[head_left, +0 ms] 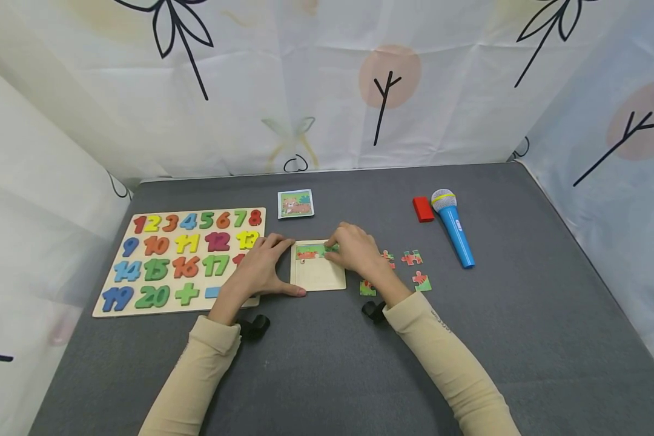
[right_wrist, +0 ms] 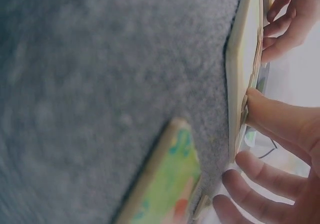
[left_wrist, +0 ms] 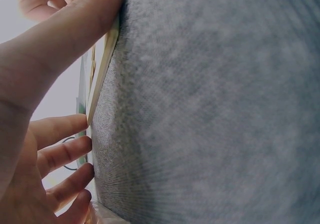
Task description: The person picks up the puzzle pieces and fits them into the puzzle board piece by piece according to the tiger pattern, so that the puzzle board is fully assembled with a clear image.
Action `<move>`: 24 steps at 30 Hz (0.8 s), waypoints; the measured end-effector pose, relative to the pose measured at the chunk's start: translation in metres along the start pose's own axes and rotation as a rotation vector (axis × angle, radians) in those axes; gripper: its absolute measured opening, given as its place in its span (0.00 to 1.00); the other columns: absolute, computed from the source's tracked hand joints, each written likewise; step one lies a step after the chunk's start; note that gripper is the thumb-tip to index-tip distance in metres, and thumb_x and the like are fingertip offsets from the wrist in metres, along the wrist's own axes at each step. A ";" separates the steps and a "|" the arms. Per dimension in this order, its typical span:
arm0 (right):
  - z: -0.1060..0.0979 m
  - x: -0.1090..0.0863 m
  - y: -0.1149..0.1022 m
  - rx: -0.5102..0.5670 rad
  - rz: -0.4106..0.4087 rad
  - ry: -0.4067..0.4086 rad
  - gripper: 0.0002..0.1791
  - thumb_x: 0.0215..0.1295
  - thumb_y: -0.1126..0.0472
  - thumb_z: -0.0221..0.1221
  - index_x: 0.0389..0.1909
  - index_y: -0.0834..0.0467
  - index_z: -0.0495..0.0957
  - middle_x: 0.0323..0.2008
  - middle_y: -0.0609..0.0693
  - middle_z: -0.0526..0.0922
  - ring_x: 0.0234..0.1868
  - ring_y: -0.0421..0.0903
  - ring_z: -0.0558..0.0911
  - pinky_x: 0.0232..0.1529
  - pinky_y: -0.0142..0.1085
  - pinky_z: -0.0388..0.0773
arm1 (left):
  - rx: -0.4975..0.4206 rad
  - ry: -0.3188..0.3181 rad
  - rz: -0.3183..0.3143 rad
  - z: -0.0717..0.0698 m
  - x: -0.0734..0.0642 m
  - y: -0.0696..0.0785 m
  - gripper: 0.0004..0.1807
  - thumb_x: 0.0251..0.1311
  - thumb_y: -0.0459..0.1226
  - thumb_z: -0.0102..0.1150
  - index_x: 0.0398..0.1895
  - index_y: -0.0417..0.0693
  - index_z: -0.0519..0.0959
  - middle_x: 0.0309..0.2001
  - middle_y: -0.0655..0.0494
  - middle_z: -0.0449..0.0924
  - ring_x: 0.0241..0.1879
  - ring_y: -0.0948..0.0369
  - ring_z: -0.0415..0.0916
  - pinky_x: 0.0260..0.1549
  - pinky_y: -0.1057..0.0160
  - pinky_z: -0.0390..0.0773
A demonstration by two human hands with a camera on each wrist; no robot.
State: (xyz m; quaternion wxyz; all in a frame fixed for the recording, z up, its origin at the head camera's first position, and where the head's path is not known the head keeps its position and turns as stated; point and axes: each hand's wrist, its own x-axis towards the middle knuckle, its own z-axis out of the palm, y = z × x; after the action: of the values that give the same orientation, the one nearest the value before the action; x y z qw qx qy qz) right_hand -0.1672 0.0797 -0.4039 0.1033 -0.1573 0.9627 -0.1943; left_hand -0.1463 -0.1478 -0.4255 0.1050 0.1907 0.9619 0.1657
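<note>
A shallow square wooden puzzle tray lies on the table, with green and red jigsaw pieces along its far side. My left hand spans the tray's left side, thumb at the near corner and index finger at the far corner, both fairly straight. At the tray's far right corner my right hand pinches a small green puzzle piece between thumb and finger. Its thumb rests right at the piece, low over the tray. Several loose puzzle pieces lie to the right, partly behind that hand.
A wooden number board with coloured numerals lies left, under the left hand's reach. A small picture card sits beyond the tray. On the right are a red block and a blue toy microphone. Printed white curtains border the table.
</note>
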 end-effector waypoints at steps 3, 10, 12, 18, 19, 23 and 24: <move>-0.001 -0.001 0.000 -0.006 -0.003 -0.008 0.14 0.65 0.55 0.69 0.51 0.52 0.89 0.51 0.55 0.84 0.49 0.54 0.84 0.42 0.51 0.84 | -0.001 -0.002 -0.002 0.000 0.000 0.001 0.64 0.35 0.68 0.78 0.75 0.46 0.67 0.70 0.43 0.67 0.67 0.42 0.66 0.66 0.41 0.73; -0.001 0.000 0.001 0.010 0.010 -0.006 0.16 0.65 0.53 0.70 0.52 0.52 0.88 0.55 0.56 0.83 0.55 0.56 0.83 0.48 0.53 0.84 | -0.001 -0.006 -0.003 -0.001 0.000 0.001 0.64 0.36 0.68 0.78 0.75 0.46 0.67 0.70 0.43 0.67 0.67 0.43 0.65 0.66 0.41 0.73; -0.002 -0.001 0.001 0.013 0.005 -0.005 0.17 0.65 0.53 0.70 0.53 0.53 0.88 0.57 0.56 0.83 0.57 0.56 0.82 0.50 0.53 0.84 | -0.001 -0.006 -0.003 -0.001 0.000 0.001 0.64 0.36 0.68 0.78 0.75 0.46 0.67 0.70 0.43 0.67 0.67 0.42 0.65 0.66 0.41 0.73; -0.007 -0.004 0.005 0.022 -0.022 0.012 0.19 0.65 0.52 0.70 0.55 0.53 0.86 0.53 0.56 0.84 0.50 0.53 0.83 0.43 0.49 0.83 | 0.005 -0.004 0.000 -0.001 0.000 0.000 0.64 0.36 0.68 0.78 0.75 0.46 0.67 0.70 0.42 0.67 0.67 0.42 0.65 0.66 0.41 0.73; -0.008 -0.005 0.006 0.024 -0.025 0.017 0.19 0.64 0.53 0.70 0.55 0.53 0.86 0.51 0.56 0.84 0.48 0.52 0.82 0.41 0.47 0.83 | 0.008 -0.003 0.001 -0.001 0.000 0.000 0.64 0.35 0.68 0.78 0.75 0.46 0.67 0.70 0.42 0.67 0.67 0.42 0.65 0.66 0.41 0.73; -0.015 -0.008 0.011 0.028 -0.023 0.030 0.19 0.64 0.54 0.70 0.55 0.53 0.87 0.50 0.56 0.84 0.43 0.50 0.80 0.35 0.43 0.80 | 0.014 0.001 0.003 0.000 0.000 0.000 0.64 0.35 0.68 0.78 0.75 0.46 0.67 0.70 0.42 0.67 0.67 0.42 0.66 0.65 0.41 0.74; -0.017 -0.009 0.013 0.027 -0.022 0.031 0.19 0.65 0.54 0.70 0.55 0.53 0.86 0.50 0.56 0.84 0.43 0.50 0.80 0.35 0.43 0.80 | 0.012 0.002 0.004 0.000 0.000 0.000 0.64 0.35 0.68 0.78 0.75 0.46 0.67 0.70 0.42 0.67 0.67 0.42 0.66 0.65 0.41 0.74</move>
State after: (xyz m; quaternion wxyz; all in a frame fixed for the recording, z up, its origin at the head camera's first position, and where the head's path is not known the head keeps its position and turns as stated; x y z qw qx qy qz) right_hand -0.1667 0.1001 -0.3928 0.0884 -0.1633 0.9597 -0.2109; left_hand -0.1464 -0.1484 -0.4253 0.1026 0.1928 0.9626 0.1601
